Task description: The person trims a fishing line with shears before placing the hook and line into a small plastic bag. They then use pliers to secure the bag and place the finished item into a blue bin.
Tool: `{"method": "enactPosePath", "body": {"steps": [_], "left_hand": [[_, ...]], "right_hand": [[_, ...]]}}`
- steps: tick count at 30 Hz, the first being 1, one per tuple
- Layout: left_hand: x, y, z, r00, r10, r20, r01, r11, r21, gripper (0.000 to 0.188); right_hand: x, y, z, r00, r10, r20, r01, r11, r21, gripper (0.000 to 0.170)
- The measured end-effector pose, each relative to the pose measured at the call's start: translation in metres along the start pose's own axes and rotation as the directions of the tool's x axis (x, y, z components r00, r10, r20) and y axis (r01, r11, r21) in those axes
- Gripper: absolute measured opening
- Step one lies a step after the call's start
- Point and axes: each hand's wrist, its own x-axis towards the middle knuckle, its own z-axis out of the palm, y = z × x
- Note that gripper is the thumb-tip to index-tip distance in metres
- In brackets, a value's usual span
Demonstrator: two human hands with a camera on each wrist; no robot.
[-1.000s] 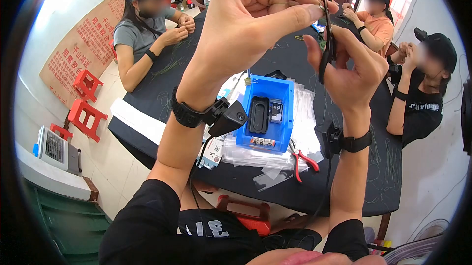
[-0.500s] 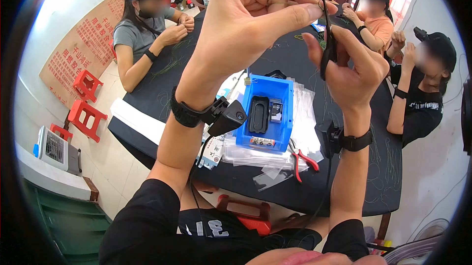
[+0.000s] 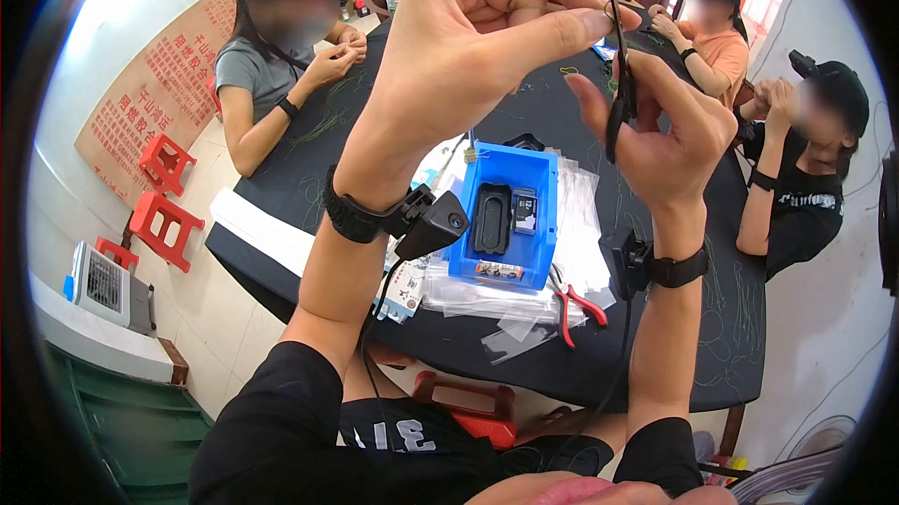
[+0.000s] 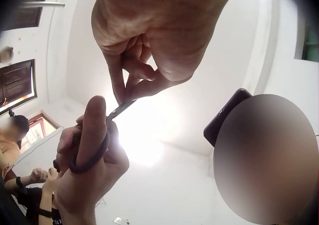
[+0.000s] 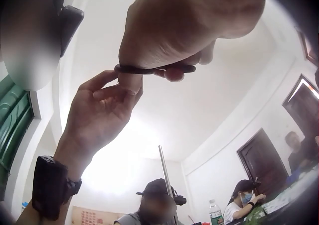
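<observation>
Black-handled scissors are held upright in my right hand, fingers and thumb at the handle loops. Their blades reach the fingertips of my left hand, whose thumb and forefinger pinch something thin, too small to make out. In the left wrist view the scissors point up to the pinching fingertips of the left hand, with the right hand below. The right wrist view shows a dark handle loop across the right hand; the left hand lies beyond, blades hidden.
A blue bin with a black tray and small boxes stands on clear plastic bags. Red-handled pliers lie to its right. Thin green strands are scattered over the black tablecloth. Several people sit around the table.
The scissors have tilted slightly and the right thumb has moved a little away to the left. My left hand holds nearly the same pose.
</observation>
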Motion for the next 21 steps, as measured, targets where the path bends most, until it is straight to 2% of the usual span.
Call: {"method": "enactPosePath", "body": {"steps": [11, 13, 15, 17, 18, 20, 21], "left_hand": [[-0.001, 0.001, -0.003, 1.000, -0.006, 0.000, 0.006, 0.995, 0.095, 0.013], [-0.002, 0.003, -0.001, 1.000, -0.015, -0.026, 0.018, 0.991, 0.132, 0.014], [-0.002, 0.006, 0.000, 0.998, -0.023, -0.052, 0.031, 0.985, 0.169, 0.015], [0.000, 0.012, 0.001, 0.998, -0.057, -0.024, 0.060, 0.992, 0.111, 0.019], [0.002, 0.018, 0.001, 0.998, -0.060, -0.023, 0.062, 0.992, 0.110, 0.019], [0.005, 0.029, 0.001, 0.972, -0.235, -0.003, 0.233, 0.965, -0.117, 0.017], [0.004, 0.027, 0.004, 0.967, -0.254, 0.003, 0.252, 0.960, -0.122, 0.017]], "right_hand": [[-0.002, 0.006, 0.004, 0.999, -0.030, -0.037, 0.031, 0.999, 0.014, 0.036], [-0.003, 0.007, 0.006, 0.997, 0.035, -0.075, -0.027, 0.995, 0.099, 0.035], [-0.002, 0.009, 0.004, 0.997, 0.041, -0.066, -0.035, 0.995, 0.093, 0.033], [-0.002, 0.013, 0.002, 0.997, 0.048, -0.057, -0.043, 0.995, 0.086, 0.032], [-0.002, 0.015, 0.002, 0.990, 0.136, -0.043, -0.134, 0.989, 0.059, 0.034], [-0.001, 0.023, 0.003, 0.966, 0.258, -0.004, -0.258, 0.966, 0.002, 0.034], [-0.003, 0.029, 0.002, 0.961, 0.276, 0.006, -0.276, 0.961, 0.001, 0.034]]}}
